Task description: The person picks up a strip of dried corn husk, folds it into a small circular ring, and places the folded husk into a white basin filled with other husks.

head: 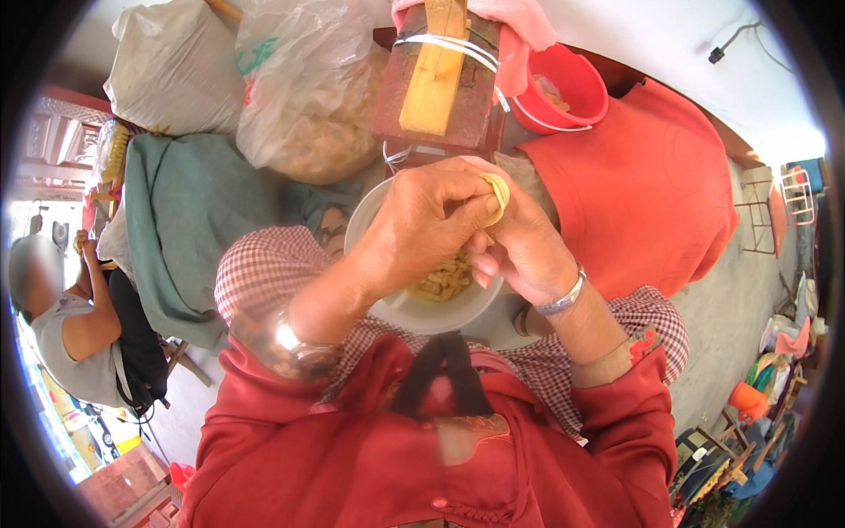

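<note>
My left hand (412, 221) reaches in from the left and pinches a small ridged yellow piece (498, 198) between thumb and fingers. From the other side, my right hand (531, 247) steadies the same piece, its lower fingers curled beneath. What the piece is made of cannot be told. Directly below both hands, between my knees, is a white plastic tub (432, 322). Short pale-yellow pieces (441, 284) lie in its bottom, partly hidden by my fingers.
Ahead stands a red-brown wooden bench (389, 109) with a wood block (432, 89) tied on by white cord. A red bucket (561, 89), a filled clear plastic bag (317, 119), green cloth (191, 211) and red cloth (647, 185) surround it. Another person (72, 330) sits at left.
</note>
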A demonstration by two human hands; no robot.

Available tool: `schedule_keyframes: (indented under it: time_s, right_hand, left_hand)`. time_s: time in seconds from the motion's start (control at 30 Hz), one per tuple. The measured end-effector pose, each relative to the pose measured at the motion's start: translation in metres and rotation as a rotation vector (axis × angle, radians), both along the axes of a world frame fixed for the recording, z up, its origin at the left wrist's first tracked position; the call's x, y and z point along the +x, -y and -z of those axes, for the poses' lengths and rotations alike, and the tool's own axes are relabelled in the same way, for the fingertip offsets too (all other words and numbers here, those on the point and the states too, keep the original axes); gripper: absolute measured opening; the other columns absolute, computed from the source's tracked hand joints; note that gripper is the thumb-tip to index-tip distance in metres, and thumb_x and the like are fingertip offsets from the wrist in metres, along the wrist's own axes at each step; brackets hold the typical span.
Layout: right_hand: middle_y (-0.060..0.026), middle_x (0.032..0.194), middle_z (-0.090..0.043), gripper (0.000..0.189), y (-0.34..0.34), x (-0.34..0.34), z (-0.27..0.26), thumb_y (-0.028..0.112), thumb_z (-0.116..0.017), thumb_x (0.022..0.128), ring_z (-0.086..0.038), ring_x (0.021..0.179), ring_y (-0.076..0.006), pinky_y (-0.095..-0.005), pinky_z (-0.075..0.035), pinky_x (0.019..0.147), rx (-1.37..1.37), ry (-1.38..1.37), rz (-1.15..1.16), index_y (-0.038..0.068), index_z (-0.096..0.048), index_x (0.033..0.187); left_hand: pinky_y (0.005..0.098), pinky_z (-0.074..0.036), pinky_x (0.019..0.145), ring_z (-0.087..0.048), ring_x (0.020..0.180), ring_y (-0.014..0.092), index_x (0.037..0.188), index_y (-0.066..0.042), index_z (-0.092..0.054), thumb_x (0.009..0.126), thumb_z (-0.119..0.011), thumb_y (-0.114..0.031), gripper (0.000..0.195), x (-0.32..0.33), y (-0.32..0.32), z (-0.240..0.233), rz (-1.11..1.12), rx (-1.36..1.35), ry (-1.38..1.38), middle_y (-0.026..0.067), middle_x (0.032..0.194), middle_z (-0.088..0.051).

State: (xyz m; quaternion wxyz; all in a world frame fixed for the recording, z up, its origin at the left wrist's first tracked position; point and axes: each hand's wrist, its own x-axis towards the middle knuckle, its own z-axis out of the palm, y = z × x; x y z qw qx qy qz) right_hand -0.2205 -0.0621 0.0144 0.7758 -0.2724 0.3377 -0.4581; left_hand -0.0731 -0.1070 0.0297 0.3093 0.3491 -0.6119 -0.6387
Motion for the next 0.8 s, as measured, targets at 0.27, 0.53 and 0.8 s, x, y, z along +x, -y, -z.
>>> schedule_keyframes:
  time_s: [0.27,0.53,0.8]
  right_hand:
    - [-0.0001,0.072,-0.056,0.032,-0.002,0.001,0.000,0.024,-0.061,0.090,-0.051,0.053,-0.0073,-0.0214,-0.046,0.047,0.008,-0.110,0.168,0.006,-0.051,0.114]
    - [-0.0046,0.074,-0.059,0.010,-0.010,0.007,0.003,0.012,-0.057,0.092,-0.055,0.056,-0.0083,-0.0208,-0.047,0.050,-0.145,-0.345,0.494,0.002,-0.055,0.092]
    - [-0.0062,0.083,-0.061,0.010,-0.018,0.013,0.003,0.002,-0.060,0.087,-0.059,0.068,-0.0100,-0.0222,-0.050,0.060,-0.381,-0.542,0.605,-0.001,-0.056,0.096]
  left_hand:
    - [0.0208,-0.045,0.046,-0.059,0.057,0.008,0.085,0.000,-0.048,0.085,-0.063,-0.006,0.016,-0.008,0.001,0.001,-0.148,0.090,-0.059,0.0069,0.081,-0.061]
    - [0.0207,-0.041,0.044,-0.050,0.052,0.005,0.097,0.005,-0.051,0.090,-0.059,-0.014,0.021,-0.023,0.003,0.005,-0.192,0.092,-0.115,0.0055,0.071,-0.058]
    - [0.0234,-0.043,0.045,-0.051,0.053,0.007,0.092,0.006,-0.052,0.094,-0.053,-0.023,0.029,-0.029,0.000,0.016,-0.241,0.243,-0.078,0.0064,0.070,-0.057]
